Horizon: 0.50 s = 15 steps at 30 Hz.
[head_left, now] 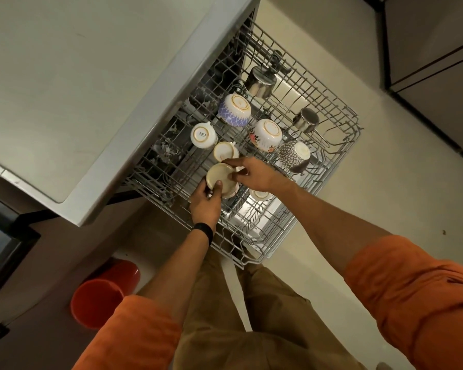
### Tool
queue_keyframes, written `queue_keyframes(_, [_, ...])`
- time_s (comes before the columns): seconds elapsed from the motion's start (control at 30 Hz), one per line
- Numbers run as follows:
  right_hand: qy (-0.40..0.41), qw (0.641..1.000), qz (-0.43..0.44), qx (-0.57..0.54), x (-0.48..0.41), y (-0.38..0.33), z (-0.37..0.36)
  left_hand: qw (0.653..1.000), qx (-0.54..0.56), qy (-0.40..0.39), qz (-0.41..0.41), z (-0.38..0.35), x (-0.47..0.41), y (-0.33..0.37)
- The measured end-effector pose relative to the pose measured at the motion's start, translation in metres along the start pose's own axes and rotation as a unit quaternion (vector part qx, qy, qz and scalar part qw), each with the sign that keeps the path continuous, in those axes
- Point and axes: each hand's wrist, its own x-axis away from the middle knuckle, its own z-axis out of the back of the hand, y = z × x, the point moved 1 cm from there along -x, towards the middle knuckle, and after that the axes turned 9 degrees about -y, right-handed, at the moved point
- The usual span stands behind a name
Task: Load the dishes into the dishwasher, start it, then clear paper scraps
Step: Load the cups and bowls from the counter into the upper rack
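The only legible word is "SISTA", printed in dark letters inside the gold ring on the upturned base of a white cup (203, 135), which sits just beside the blue-patterned bowl (234, 110). Smaller print beneath it is too tiny to read.

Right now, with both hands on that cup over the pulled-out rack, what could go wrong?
1. The cup, gripped by the left hand and right hand, is close to the upturned cup behind it; setting it down could knock or chip them.
2. The rack is pulled far out beside the person's legs; a bump might jostle the floral bowl.
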Motion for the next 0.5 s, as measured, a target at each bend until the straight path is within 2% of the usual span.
queue_keyframes(0.2, [0.016,0.999,-0.042,0.018,-0.002,0.014,-0.022,0.998,-0.064,-0.008,-0.004,0.0,0.003,-0.004])
queue_keyframes(0.5, [0.052,0.996,-0.022,0.066,-0.004,0.02,-0.032,0.992,-0.122,-0.028,-0.01,0.001,0.003,-0.002])
